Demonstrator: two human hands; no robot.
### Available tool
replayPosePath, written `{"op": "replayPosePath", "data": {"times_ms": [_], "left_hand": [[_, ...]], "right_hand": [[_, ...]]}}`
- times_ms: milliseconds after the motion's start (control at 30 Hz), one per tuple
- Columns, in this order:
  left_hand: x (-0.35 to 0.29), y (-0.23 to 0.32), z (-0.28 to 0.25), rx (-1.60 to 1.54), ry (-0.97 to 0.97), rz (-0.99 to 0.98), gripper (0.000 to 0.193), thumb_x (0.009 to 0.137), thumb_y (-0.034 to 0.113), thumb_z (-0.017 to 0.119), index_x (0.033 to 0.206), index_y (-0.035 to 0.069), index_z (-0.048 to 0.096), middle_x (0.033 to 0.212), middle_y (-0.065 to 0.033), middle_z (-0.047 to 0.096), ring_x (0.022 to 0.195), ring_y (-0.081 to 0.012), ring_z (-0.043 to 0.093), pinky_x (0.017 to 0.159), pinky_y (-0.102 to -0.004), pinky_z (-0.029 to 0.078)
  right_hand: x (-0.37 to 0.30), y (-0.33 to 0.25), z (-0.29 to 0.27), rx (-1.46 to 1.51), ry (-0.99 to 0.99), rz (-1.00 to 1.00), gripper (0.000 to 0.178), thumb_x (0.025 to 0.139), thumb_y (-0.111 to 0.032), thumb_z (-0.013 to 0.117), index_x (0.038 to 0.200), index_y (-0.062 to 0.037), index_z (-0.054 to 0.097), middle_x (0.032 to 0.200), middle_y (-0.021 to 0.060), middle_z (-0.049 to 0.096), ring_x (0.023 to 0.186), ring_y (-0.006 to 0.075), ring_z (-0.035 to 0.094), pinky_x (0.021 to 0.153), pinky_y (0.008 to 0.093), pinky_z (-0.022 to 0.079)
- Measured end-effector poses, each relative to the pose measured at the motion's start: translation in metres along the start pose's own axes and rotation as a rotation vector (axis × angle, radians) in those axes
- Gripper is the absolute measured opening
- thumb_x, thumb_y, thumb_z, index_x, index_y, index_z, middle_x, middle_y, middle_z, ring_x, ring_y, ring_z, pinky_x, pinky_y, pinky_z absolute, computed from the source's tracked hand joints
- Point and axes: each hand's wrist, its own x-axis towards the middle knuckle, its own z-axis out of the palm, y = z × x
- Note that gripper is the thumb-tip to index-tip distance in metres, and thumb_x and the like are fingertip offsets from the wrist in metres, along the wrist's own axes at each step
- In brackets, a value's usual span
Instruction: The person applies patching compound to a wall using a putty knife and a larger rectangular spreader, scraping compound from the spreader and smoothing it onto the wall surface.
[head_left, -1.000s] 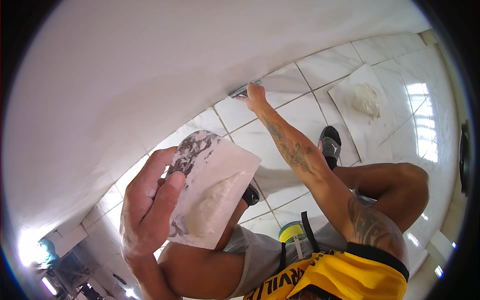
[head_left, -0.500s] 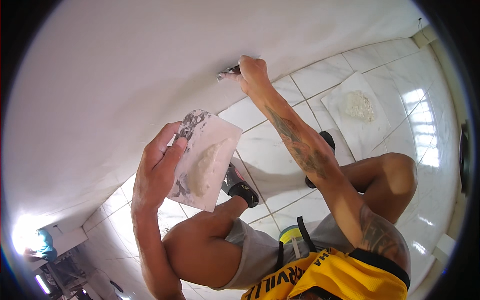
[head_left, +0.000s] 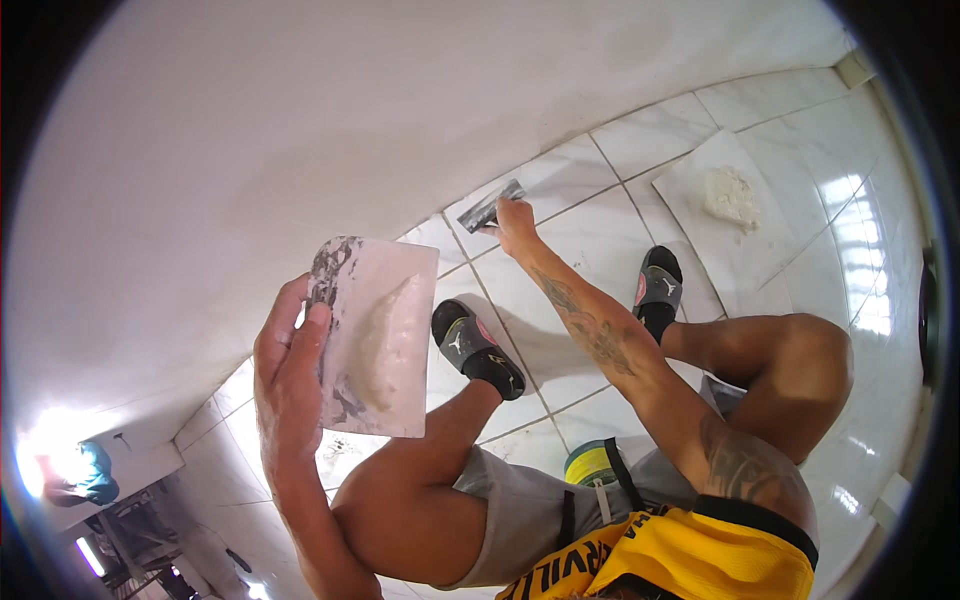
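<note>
My left hand (head_left: 287,375) grips a flat pale board (head_left: 412,270) by its left edge, thumb on its face. A long ridge of white putty (head_left: 392,345) lies on that board, and grey smears mark its left side. In my right hand (head_left: 516,226) is a putty knife (head_left: 482,212) with a wide grey blade, held over the floor tiles near the foot of the wall and apart from it. My right fingers are wrapped round its handle, which is mostly hidden. The white wall (head_left: 220,180) shows a darker, damp-looking band low down.
A heap of white putty (head_left: 732,198) sits on a white sheet (head_left: 690,185) on the tiled floor (head_left: 570,290) at the right. My feet in dark slides (head_left: 468,335) stand between the hands. A yellow-green round thing (head_left: 590,464) shows below my shorts.
My right hand has drawn the putty knife off the wall, down and toward me. The left hand and board have shifted slightly left and down, and the board is more upright.
</note>
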Motion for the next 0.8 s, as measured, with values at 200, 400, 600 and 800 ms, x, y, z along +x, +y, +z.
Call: {"op": "replayPosePath", "data": {"times_ms": [200,400,600,800], "left_hand": [[0.005,0.008,0.002,0.028,0.036,-0.044,0.037,0.092,0.019,0.051,0.122,-0.003,0.052,0.1,-0.0076,0.062,0.091,-0.0117,0.054,0.086,-0.0243,0.041],[0.008,0.003,-0.004,0.004,-0.023,-0.046,0.036,0.091,0.019,0.051,0.12,-0.002,0.053,0.099,-0.0071,0.062,0.09,-0.0112,0.054,0.085,-0.0235,0.04],[0.006,-0.002,-0.01,0.032,0.014,-0.054,0.039,0.092,0.021,0.052,0.122,-0.002,0.051,0.1,-0.0086,0.062,0.091,-0.0119,0.054,0.086,-0.0238,0.04],[0.004,-0.007,-0.01,0.014,0.077,-0.051,0.042,0.091,0.022,0.053,0.126,-0.001,0.05,0.107,-0.0106,0.062,0.098,-0.0139,0.055,0.091,-0.0256,0.04]], "right_hand": [[0.051,0.032,0.013,0.012,-0.013,0.021,0.032,0.085,-0.004,0.037,0.114,0.0074,0.045,0.111,0.0205,0.052,0.101,0.0357,0.056,0.092,0.0639,0.043],[0.058,0.023,0.038,0.078,-0.028,0.016,0.029,0.087,-0.003,0.036,0.111,0.0092,0.046,0.109,0.0228,0.053,0.093,0.0359,0.057,0.088,0.0599,0.049],[0.002,-0.018,0.097,0.076,-0.104,-0.058,0.023,0.086,-0.002,0.037,0.099,0.0141,0.046,0.093,0.02,0.051,0.074,0.028,0.054,0.077,0.0536,0.056],[-0.043,-0.075,0.147,0.024,-0.156,-0.154,0.02,0.086,-0.002,0.036,0.09,0.0158,0.046,0.088,0.0198,0.049,0.068,0.0249,0.051,0.075,0.0514,0.057]]}}
